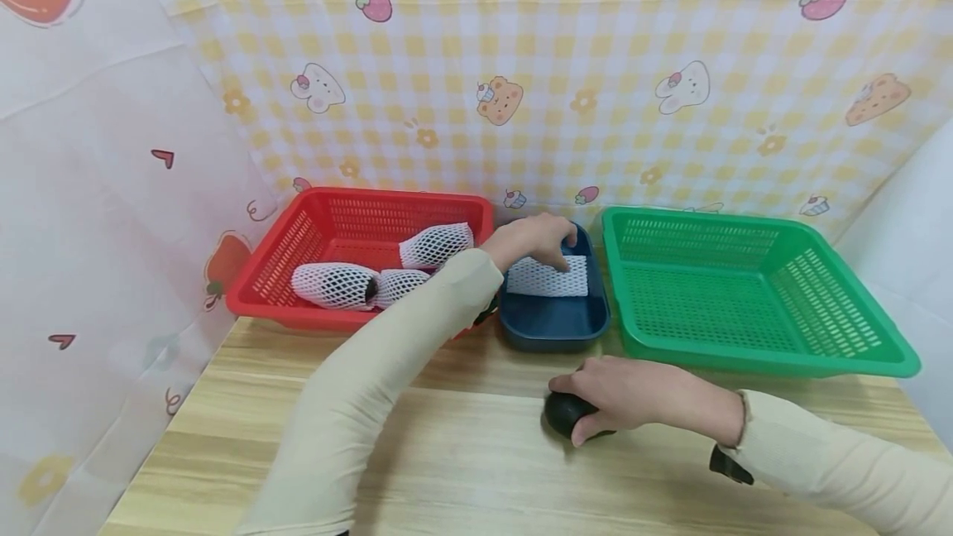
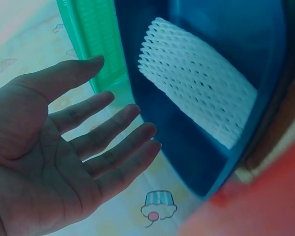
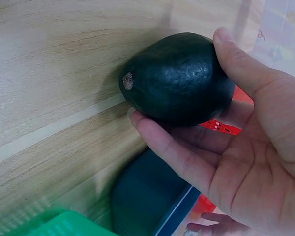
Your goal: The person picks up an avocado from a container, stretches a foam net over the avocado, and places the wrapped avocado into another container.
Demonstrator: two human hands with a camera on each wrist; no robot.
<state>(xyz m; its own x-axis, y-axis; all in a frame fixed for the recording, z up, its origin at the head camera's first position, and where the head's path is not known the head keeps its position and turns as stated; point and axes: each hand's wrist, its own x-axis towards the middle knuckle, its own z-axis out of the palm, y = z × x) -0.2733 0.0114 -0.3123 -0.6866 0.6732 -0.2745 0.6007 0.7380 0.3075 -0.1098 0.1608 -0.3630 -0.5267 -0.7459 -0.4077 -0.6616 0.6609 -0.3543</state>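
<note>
My right hand (image 1: 633, 395) grips a dark green avocado (image 3: 174, 78) on the wooden table, thumb on one side and fingers on the other. Its brown stem scar faces away from the palm in the right wrist view. Over the dark blue bin (image 1: 554, 331) reaches my left hand (image 1: 536, 240), holding nothing, its fingers spread and loosely bent. A flat white foam net sleeve (image 2: 196, 81) lies inside that bin, apart from the left fingers in the left wrist view.
Left of the bin, a red basket (image 1: 395, 195) contains several items in white foam nets (image 1: 335, 284), partly hidden by my left sleeve. On the right stands a green basket (image 1: 744, 356). A patterned cloth (image 1: 447, 48) hangs behind.
</note>
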